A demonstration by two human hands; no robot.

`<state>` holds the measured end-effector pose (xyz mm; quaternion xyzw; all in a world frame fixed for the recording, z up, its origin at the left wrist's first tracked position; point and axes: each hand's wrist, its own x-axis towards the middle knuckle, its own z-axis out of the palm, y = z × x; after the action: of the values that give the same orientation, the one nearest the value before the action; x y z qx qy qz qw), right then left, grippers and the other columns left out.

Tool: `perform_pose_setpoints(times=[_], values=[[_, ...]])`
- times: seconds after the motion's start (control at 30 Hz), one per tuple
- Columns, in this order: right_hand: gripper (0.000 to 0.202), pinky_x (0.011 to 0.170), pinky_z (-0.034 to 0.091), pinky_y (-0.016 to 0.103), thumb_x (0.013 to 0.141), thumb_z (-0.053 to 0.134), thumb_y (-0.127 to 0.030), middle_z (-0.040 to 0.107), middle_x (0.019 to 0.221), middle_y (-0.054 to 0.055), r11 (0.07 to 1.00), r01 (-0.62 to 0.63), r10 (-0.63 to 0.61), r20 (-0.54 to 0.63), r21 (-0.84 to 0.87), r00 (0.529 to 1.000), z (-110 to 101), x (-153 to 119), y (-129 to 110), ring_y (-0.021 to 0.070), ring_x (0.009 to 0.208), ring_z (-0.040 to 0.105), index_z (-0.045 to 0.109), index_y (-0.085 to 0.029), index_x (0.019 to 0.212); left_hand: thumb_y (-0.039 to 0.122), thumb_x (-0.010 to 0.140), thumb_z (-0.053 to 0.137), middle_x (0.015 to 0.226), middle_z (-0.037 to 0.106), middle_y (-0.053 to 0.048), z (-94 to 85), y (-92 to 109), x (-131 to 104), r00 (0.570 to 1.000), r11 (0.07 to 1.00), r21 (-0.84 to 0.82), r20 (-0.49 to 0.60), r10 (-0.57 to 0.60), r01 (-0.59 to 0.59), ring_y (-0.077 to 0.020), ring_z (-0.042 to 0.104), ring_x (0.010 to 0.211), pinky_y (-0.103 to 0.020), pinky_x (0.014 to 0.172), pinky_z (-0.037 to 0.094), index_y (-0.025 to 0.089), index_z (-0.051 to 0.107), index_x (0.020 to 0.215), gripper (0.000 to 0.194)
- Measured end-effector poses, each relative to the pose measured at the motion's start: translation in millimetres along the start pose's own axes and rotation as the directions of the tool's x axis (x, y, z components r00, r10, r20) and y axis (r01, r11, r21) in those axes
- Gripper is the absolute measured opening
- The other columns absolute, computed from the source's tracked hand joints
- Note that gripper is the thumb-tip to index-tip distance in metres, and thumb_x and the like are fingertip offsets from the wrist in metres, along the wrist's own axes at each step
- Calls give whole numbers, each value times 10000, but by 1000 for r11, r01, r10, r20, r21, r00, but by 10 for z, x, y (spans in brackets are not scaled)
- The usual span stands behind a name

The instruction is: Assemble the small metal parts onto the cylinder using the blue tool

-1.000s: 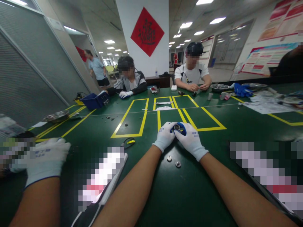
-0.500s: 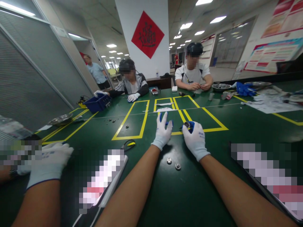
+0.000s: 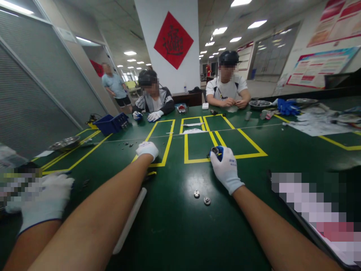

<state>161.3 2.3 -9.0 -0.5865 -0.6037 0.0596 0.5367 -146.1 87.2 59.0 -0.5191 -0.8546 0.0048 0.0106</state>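
Observation:
My right hand (image 3: 225, 167), in a white glove with blue palm, is closed around a small round metal part (image 3: 215, 150) with a dark hollow top. My left hand (image 3: 147, 150), gloved alike, reaches out to the left over the yellow-taped rectangle. Its back faces me, and its fingers are hidden. Nearer to me on the green table lie two small disc-shaped metal pieces, a left one (image 3: 196, 194) and a right one (image 3: 207, 201). Several tiny dark parts (image 3: 130, 145) are scattered just left of my left hand.
A co-worker's gloved hand (image 3: 46, 197) is at the near left. A blurred-out screen (image 3: 313, 214) lies at the right. Across the table two people sit near a blue bin (image 3: 111, 124), a metal bowl (image 3: 261, 104) and blue gloves (image 3: 287, 107).
My left hand has moved from beside the right hand leftward to the taped rectangle. My right hand keeps the round metal part. Across the table, a person's hand has left the blue bin.

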Motion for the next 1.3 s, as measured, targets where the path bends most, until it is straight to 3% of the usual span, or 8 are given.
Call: perform_pose_setpoints(times=[0.1,0.2,0.5,0.67,0.87,1.13,1.2,1.3], values=[[352,869,503,447,884,539,-483,613,999,140,1000,-4,4,6,-2,1000,10,3,6,290,942,585,609,-164,1014,370,827,631,1345,623,-277,47,-291,117,999,999,24,46,-26,25,-387,613,1234,-475,964,547,83,651,1311,563],[357,870,504,447,888,537,-486,614,997,137,1000,-1,1,7,5,1000,6,1,4,287,935,588,612,-163,1021,333,818,632,1317,648,-272,34,-305,104,996,999,20,77,48,-50,-373,648,1197,-444,964,555,83,674,1280,527],[346,879,506,439,895,547,-491,625,983,123,1000,-14,14,16,14,1000,-9,1,-10,274,928,600,618,-170,1002,229,730,680,1225,704,-251,-63,423,-358,922,924,68,121,368,-377,-350,678,1161,-392,959,558,104,731,1163,453],[359,881,506,439,905,536,-508,631,982,122,1000,-18,18,14,23,1000,-7,-2,-11,270,923,598,622,-173,999,302,701,726,1151,740,-224,-104,664,-618,834,853,18,222,506,-522,-338,710,1086,-337,870,574,119,757,1096,437],[364,867,510,435,897,545,-513,639,976,123,1000,-11,11,10,13,1000,1,-2,2,268,909,602,632,-174,999,417,679,778,997,781,-123,-249,826,-987,663,719,-36,356,658,-694,-269,733,917,-283,799,555,186,771,972,374],[333,885,506,441,884,565,-475,641,977,123,1000,-20,20,29,-1,999,-8,4,-10,272,925,599,630,-167,994,545,716,732,801,770,-48,-354,786,-1059,514,690,-245,512,689,-681,-193,683,645,-278,651,542,218,766,893,374],[313,886,505,439,884,567,-463,641,971,118,1000,-14,14,30,3,999,-10,3,-11,270,923,599,629,-172,982,490,811,659,848,780,-47,-337,722,-889,563,739,-280,501,657,-613,-185,699,681,-272,686,555,220,768,949,322],[306,884,506,439,884,571,-461,640,976,118,1000,-9,9,28,10,1000,-11,2,-9,269,922,599,628,-178,984,295,862,623,1021,781,-78,-244,561,-516,828,853,-176,210,520,-491,-214,725,914,-271,857,552,205,759,1037,239]])
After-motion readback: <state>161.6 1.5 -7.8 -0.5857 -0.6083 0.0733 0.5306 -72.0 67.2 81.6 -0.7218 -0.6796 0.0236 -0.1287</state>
